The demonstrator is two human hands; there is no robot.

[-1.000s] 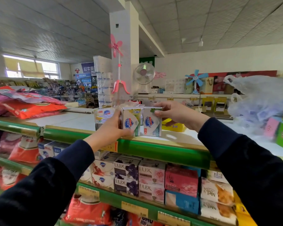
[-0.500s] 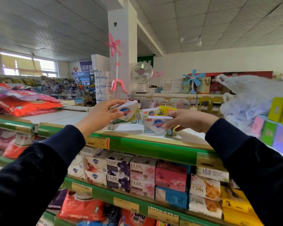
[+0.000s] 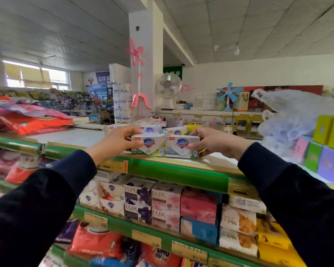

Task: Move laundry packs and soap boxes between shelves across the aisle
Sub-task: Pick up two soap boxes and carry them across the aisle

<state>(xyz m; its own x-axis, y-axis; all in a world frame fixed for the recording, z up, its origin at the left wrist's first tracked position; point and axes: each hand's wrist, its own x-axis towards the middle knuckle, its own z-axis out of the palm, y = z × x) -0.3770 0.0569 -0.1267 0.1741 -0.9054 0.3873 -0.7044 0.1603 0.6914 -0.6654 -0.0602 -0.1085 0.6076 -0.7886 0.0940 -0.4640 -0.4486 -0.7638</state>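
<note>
Two white Safeguard soap boxes stand side by side at the front edge of the top shelf (image 3: 181, 171). My left hand (image 3: 116, 142) grips the left soap box (image 3: 150, 145) by its left end. The right soap box (image 3: 179, 146) is held by my right hand (image 3: 212, 142) at its right end. More Safeguard boxes (image 3: 175, 130) lie just behind them. Red and pink laundry packs (image 3: 29, 120) lie on the shelf top at far left.
A clear plastic bag (image 3: 289, 120) and coloured boxes (image 3: 328, 147) sit on the shelf top to the right. Below are rows of Lux soap boxes (image 3: 152, 203) and other soaps; red detergent bags (image 3: 96, 241) fill the lower shelf. A white pillar (image 3: 145, 60) rises behind.
Both hands turned the two boxes from tilted in the air to upright and set them down side by side at the shelf's front edge.
</note>
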